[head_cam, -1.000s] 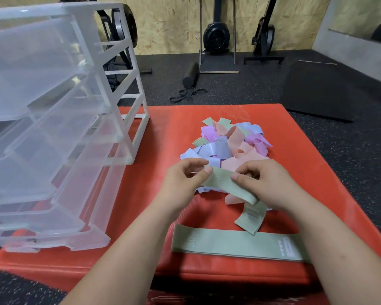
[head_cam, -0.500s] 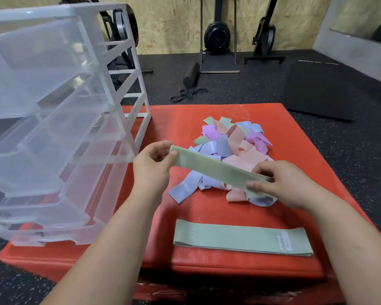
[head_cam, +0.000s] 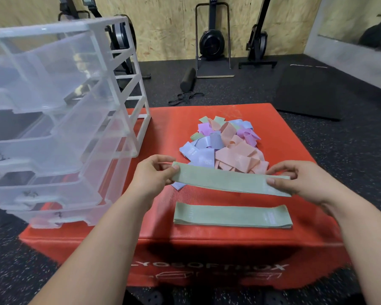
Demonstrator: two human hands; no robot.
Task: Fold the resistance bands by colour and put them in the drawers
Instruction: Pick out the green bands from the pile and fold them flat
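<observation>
Two green bands show whole. One green band (head_cam: pixel 229 181) is held flat in the air, pinched at its ends by the left hand (head_cam: pixel 154 172) and the right hand (head_cam: pixel 295 179), which are well apart. The second green band (head_cam: pixel 231 216) lies flat on the red box (head_cam: pixel 163 128), nearer the person than the hands. Its small white label is too small to read.

Beyond the hands sits a tangled pile (head_cam: pixel 224 146) of lilac, peach, purple and green bands, too overlapped to count; one lilac band reads "20".

Left of the left hand stands a clear drawer unit (head_cam: pixel 53 128), cut off by the frame edge. Its pulled-out drawers blur together.

White lettering (head_cam: pixel 209 267) on the box front reads "LYOSOFTBOX", with its start hidden behind the left forearm.
</observation>
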